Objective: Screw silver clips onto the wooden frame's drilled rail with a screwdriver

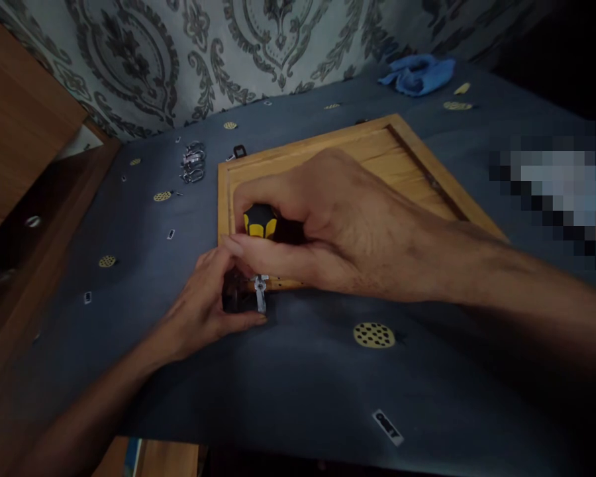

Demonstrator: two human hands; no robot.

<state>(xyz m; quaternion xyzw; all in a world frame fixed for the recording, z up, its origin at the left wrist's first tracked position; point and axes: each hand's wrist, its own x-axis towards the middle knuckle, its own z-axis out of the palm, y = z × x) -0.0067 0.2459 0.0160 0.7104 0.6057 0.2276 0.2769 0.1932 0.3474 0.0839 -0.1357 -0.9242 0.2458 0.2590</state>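
Note:
A framed wooden cabinet door (402, 149) lies flat on a dark patterned cloth. My right hand (347, 225) is closed around the black and yellow handle of a screwdriver (261, 222), held over the door's near left corner. The tool's tip is hidden behind the right thumb. Just below, a metal hinge (261, 295) sticks out past the door's near edge. My left hand (196, 308) curls about this hinge from the left, its thumb at the hinge's free end. Its other fingers are partly hidden near the right thumb.
Several metal hinge pieces (193, 162) lie together at the back left. A small black part (239, 152) lies by the door's far left corner. A blue cloth (420, 74) is crumpled at the back right. Brown wooden furniture (24, 79) stands along the left; a patterned fabric (278, 40) rises behind.

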